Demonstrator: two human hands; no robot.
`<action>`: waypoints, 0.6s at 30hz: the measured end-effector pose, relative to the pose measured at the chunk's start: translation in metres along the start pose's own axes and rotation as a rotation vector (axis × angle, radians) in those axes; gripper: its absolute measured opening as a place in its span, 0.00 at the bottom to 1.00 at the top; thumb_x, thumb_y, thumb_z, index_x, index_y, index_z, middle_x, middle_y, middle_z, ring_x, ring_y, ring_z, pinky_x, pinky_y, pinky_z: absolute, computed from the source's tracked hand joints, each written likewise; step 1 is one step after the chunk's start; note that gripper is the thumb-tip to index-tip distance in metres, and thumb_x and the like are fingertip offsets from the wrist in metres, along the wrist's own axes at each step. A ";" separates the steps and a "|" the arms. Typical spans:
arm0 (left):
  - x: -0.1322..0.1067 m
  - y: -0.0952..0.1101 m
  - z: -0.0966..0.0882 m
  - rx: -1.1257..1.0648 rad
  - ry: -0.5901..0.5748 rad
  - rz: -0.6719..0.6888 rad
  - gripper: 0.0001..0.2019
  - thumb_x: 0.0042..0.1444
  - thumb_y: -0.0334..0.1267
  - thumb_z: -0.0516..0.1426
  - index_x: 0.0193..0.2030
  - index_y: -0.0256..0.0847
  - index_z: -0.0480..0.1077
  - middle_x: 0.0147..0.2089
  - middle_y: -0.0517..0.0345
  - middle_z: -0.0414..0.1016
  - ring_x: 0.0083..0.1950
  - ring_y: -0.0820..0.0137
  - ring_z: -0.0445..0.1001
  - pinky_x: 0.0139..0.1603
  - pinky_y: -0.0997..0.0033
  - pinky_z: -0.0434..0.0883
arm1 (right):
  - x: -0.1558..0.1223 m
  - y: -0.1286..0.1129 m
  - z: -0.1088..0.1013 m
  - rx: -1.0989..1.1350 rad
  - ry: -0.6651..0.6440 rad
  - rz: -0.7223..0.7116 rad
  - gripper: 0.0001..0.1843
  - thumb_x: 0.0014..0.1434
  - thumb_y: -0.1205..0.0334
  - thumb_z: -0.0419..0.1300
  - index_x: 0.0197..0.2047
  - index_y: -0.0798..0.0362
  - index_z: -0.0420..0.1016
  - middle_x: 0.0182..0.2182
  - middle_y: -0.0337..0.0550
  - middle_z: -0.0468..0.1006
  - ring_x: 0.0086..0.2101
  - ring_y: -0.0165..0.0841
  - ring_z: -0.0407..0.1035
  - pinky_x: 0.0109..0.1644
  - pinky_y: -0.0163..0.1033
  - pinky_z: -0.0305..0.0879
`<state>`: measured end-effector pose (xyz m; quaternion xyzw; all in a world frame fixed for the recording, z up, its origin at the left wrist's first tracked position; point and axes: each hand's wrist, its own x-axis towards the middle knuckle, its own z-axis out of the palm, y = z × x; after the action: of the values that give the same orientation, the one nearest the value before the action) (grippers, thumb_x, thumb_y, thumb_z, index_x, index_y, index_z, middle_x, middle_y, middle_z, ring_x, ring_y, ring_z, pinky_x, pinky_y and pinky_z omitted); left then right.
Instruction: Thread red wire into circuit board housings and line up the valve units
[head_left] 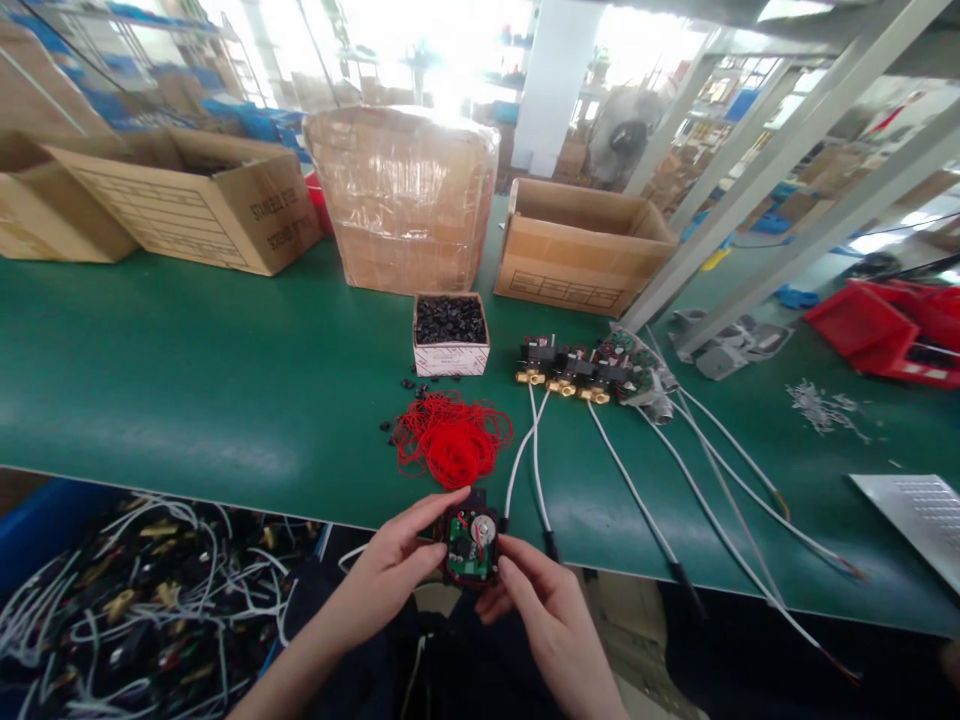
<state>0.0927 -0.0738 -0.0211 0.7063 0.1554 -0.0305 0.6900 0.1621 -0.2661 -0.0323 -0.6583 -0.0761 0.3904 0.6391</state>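
Note:
Between my two hands, at the front edge of the bench, is a black valve actuator (471, 545) with its top off, showing a green circuit board, a round pale gear and red wires. My left hand (397, 560) grips its left side, thumb and fingers closed on the housing. On the right side, my right hand (536, 600) pinches the housing near its lower corner. Just beyond lies a heap of red rubber rings (454, 440). Behind that stands a small white box (451, 360) filled with small black parts, and a few of these are scattered in front of it.
Brass-bodied valves (561, 385) with white cables stand right of the rings. A blue bin (37, 515) of cabled valves is at lower left. Cardboard boxes (585, 245) line the back. A metal post (765, 130), red bins (862, 325) and a metal plate (911, 520) are at right.

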 end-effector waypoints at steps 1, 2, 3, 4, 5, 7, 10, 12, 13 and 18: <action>-0.001 0.000 0.000 -0.036 -0.015 -0.006 0.27 0.57 0.38 0.57 0.65 0.44 0.70 0.68 0.53 0.69 0.70 0.55 0.65 0.73 0.54 0.58 | 0.000 0.000 0.000 0.009 -0.007 0.000 0.37 0.61 0.32 0.61 0.56 0.58 0.79 0.32 0.50 0.80 0.30 0.36 0.74 0.37 0.37 0.73; -0.001 0.001 0.000 -0.079 -0.033 -0.019 0.29 0.56 0.37 0.57 0.66 0.44 0.69 0.69 0.52 0.68 0.69 0.55 0.66 0.71 0.55 0.61 | 0.000 0.000 0.000 0.021 -0.015 0.000 0.36 0.61 0.33 0.62 0.57 0.57 0.78 0.32 0.50 0.80 0.30 0.36 0.74 0.36 0.37 0.73; -0.002 0.002 0.001 -0.122 -0.051 -0.036 0.30 0.55 0.37 0.58 0.67 0.43 0.68 0.70 0.51 0.67 0.68 0.55 0.67 0.69 0.56 0.64 | 0.000 0.000 -0.001 0.034 -0.025 0.000 0.36 0.61 0.34 0.62 0.57 0.57 0.78 0.33 0.50 0.81 0.31 0.36 0.74 0.36 0.37 0.73; -0.003 0.002 0.002 -0.160 -0.066 -0.053 0.31 0.55 0.37 0.58 0.67 0.43 0.67 0.70 0.50 0.65 0.66 0.55 0.69 0.67 0.57 0.67 | 0.001 0.001 -0.001 0.044 -0.032 -0.001 0.35 0.62 0.35 0.62 0.57 0.57 0.78 0.33 0.51 0.81 0.31 0.36 0.74 0.36 0.37 0.73; -0.003 0.003 0.003 -0.188 -0.078 -0.068 0.32 0.54 0.37 0.59 0.68 0.42 0.66 0.71 0.49 0.63 0.64 0.55 0.71 0.64 0.57 0.69 | 0.001 0.001 -0.001 0.050 -0.037 -0.004 0.34 0.62 0.35 0.63 0.57 0.56 0.79 0.34 0.51 0.81 0.31 0.36 0.74 0.36 0.37 0.73; -0.004 0.005 0.005 -0.207 -0.086 -0.086 0.34 0.53 0.37 0.59 0.69 0.41 0.64 0.73 0.46 0.59 0.61 0.54 0.74 0.61 0.57 0.71 | 0.002 0.003 -0.002 0.053 -0.040 -0.012 0.33 0.62 0.36 0.63 0.56 0.56 0.79 0.36 0.52 0.81 0.31 0.36 0.74 0.36 0.38 0.74; -0.004 0.006 0.006 -0.201 -0.086 -0.100 0.36 0.51 0.37 0.59 0.69 0.40 0.63 0.75 0.44 0.56 0.59 0.53 0.75 0.59 0.57 0.72 | 0.002 0.005 -0.003 0.056 -0.044 -0.028 0.31 0.62 0.39 0.64 0.57 0.56 0.78 0.38 0.52 0.82 0.32 0.36 0.75 0.37 0.38 0.75; -0.004 0.007 0.007 -0.202 -0.087 -0.106 0.36 0.51 0.38 0.59 0.69 0.39 0.62 0.75 0.44 0.55 0.60 0.53 0.75 0.59 0.57 0.72 | 0.002 0.006 -0.003 0.061 -0.045 -0.041 0.29 0.63 0.42 0.65 0.57 0.56 0.78 0.39 0.52 0.81 0.33 0.36 0.76 0.38 0.38 0.75; -0.005 0.007 0.007 -0.200 -0.088 -0.109 0.37 0.51 0.38 0.59 0.69 0.39 0.62 0.75 0.44 0.55 0.60 0.53 0.74 0.59 0.57 0.72 | 0.001 0.005 -0.002 0.065 -0.045 -0.047 0.28 0.63 0.44 0.65 0.56 0.56 0.78 0.40 0.52 0.81 0.33 0.36 0.76 0.38 0.38 0.75; -0.005 0.010 0.007 -0.212 -0.075 -0.123 0.37 0.50 0.38 0.59 0.69 0.39 0.61 0.74 0.44 0.57 0.61 0.53 0.73 0.60 0.57 0.70 | 0.000 0.001 0.001 0.072 -0.018 -0.067 0.23 0.60 0.51 0.67 0.53 0.56 0.79 0.37 0.50 0.81 0.31 0.36 0.75 0.38 0.40 0.76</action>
<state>0.0915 -0.0820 -0.0106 0.6168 0.1747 -0.0825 0.7630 0.1609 -0.2652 -0.0335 -0.6285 -0.0896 0.3773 0.6742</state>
